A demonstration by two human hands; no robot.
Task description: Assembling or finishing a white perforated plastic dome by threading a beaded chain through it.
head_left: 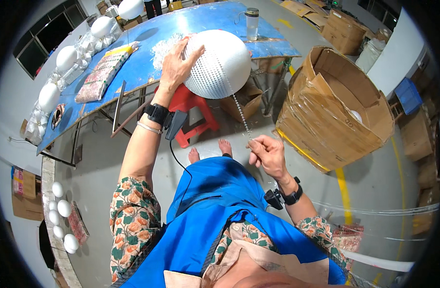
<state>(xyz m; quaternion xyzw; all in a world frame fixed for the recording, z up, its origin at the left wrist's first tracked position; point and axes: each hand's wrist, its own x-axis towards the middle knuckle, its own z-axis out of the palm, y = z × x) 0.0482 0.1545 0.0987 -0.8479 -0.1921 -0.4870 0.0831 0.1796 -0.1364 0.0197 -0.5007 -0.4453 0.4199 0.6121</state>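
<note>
A big white ball (234, 60) is at the table's near edge; what supports it is hidden. Rows of small shiny beads (203, 72) cover its left and lower part. My left hand (177, 67) lies against the ball's left side, fingers spread and thumb apart. From the ball's underside a strand of silvery beads (241, 113) runs down taut to my right hand (268, 154). Thumb and forefinger of that hand pinch the strand's lower end, well clear of the ball.
The blue table (148, 53) carries a pile of loose bead strands (163, 50), a wrapped bundle (105, 74) and a clear bottle (252, 24). Below are a red stool (201, 117) and a small carton. A large cardboard box (321, 120) stands at right. White balls (64, 209) hang at left.
</note>
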